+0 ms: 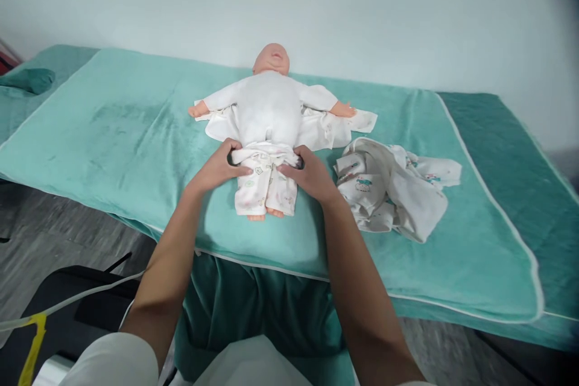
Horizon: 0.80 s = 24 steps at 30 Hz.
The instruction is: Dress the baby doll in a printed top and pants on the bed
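A baby doll (270,105) lies on its back with its head toward the wall and its arms spread. Printed white baby pants (253,193) cover its legs, and the feet show below the cuffs. My left hand (222,164) grips the waistband at the left side, thumb in front and fingers behind. On the opposite side my right hand (310,174) holds the waistband in the same way. Under the doll's arms and back, an opened white baby shirt (323,126) is spread out. Some fingertips are hidden by the cloth.
A crumpled printed baby garment (398,187) lies right of the doll. The green cover (149,126) drapes over a long bed against a pale wall (181,0). At lower left are a black chair-like object (76,295) and a pale cable (90,292) with yellow tape.
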Each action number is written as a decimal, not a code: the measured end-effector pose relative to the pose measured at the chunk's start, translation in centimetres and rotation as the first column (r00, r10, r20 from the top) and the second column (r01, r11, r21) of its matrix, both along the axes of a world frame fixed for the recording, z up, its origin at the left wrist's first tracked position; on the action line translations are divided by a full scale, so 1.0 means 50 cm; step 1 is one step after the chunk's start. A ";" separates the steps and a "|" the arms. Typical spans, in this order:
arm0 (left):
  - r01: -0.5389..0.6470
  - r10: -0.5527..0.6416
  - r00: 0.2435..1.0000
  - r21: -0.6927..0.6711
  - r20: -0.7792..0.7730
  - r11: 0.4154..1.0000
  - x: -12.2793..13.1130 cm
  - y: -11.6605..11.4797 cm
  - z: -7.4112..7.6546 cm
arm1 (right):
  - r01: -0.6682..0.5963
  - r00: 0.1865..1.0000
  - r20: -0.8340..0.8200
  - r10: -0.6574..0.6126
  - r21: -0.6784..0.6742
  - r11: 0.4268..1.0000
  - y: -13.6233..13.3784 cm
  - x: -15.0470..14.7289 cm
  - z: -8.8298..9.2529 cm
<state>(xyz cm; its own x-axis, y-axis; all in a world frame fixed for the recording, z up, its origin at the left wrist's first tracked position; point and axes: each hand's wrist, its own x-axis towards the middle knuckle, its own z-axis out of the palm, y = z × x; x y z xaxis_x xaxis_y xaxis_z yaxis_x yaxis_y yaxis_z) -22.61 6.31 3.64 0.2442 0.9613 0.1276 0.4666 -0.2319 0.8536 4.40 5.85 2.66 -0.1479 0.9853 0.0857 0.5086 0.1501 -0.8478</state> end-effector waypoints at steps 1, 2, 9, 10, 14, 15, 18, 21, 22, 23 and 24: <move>0.033 -0.033 0.999 0.006 -0.012 0.999 -0.006 -0.007 0.003 | -0.048 0.999 -0.015 0.048 -0.010 0.999 -0.008 0.005 0.002; 0.050 -0.049 0.999 0.025 -0.022 0.998 -0.009 -0.013 0.003 | -0.076 0.997 -0.030 0.076 -0.014 0.997 -0.015 0.007 0.002; -0.172 0.210 0.967 0.242 -0.141 0.955 0.026 -0.054 -0.023 | 0.235 0.971 -0.013 -0.237 0.187 0.954 -0.064 -0.023 -0.021; -0.201 0.240 0.961 0.248 -0.137 0.948 0.031 -0.061 -0.024 | 0.275 0.961 -0.035 -0.274 0.200 0.940 -0.069 -0.027 -0.024; -0.132 0.145 0.988 0.203 -0.055 0.970 0.031 -0.094 -0.011 | 0.175 0.978 -0.127 -0.163 0.091 0.980 -0.090 -0.013 -0.024; -0.082 0.094 0.994 0.191 -0.054 0.978 0.026 -0.106 -0.006 | 0.099 0.987 -0.134 -0.089 0.065 0.993 -0.097 -0.005 -0.023; 0.082 -0.061 0.986 0.136 -0.153 0.987 0.014 -0.149 0.005 | -0.122 0.987 -0.102 0.127 0.048 0.991 -0.124 0.021 -0.024; 0.166 -0.122 0.941 0.118 -0.316 0.979 0.020 -0.189 0.004 | -0.210 0.977 -0.005 0.211 0.084 0.974 -0.148 0.030 -0.030; 0.155 -0.093 0.924 0.141 -0.372 0.978 0.027 -0.199 0.001 | -0.208 0.978 0.023 0.207 0.101 0.973 -0.154 0.028 -0.033; 0.132 -0.046 0.904 0.175 -0.426 0.976 0.035 -0.206 -0.001 | -0.199 0.980 0.044 0.195 0.119 0.973 -0.159 0.024 -0.035; 0.111 0.003 0.881 0.213 -0.473 0.971 0.043 -0.210 -0.004 | -0.181 0.983 0.057 0.175 0.140 0.973 -0.163 0.018 -0.036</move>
